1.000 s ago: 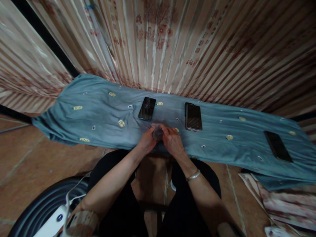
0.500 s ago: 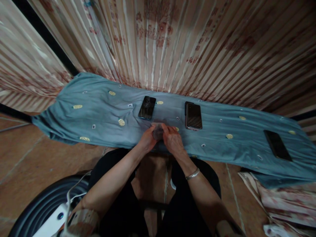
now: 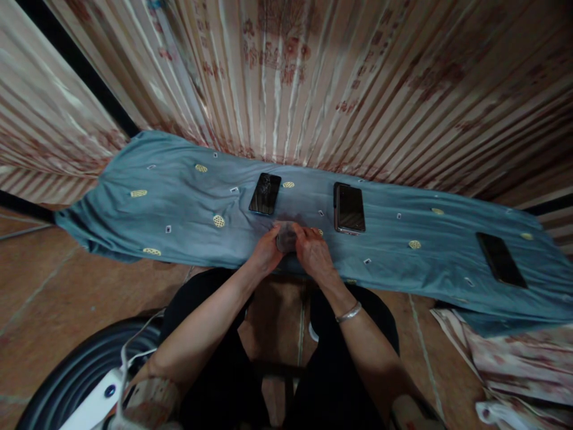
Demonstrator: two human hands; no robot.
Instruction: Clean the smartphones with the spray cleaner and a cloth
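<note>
In the head view, my left hand (image 3: 268,248) and my right hand (image 3: 312,249) meet at the cloth's near edge. Both are closed on a small translucent grey piece (image 3: 286,237), one hand gripping each side. Its exact kind is too blurred to make out. Just beyond my hands lies a black smartphone (image 3: 265,194), slightly tilted on the blue-green cloth (image 3: 188,203). To the right of my right hand rests a second dark phone (image 3: 350,207), with another dark edge showing along its left side. A third dark phone (image 3: 501,260) lies far to the right.
A pleated, patterned curtain (image 3: 286,107) hangs behind the cloth-covered surface. Dark bars stand at the left. On the tiled floor (image 3: 40,286) at lower left are a round black ridged object (image 3: 58,364) and a white power strip (image 3: 96,400) with a cable. My knees are under the near edge.
Both hands keep their hold on the grey piece with almost no movement. The whole view has shifted very slightly; the phones stay where they lay on the cloth.
</note>
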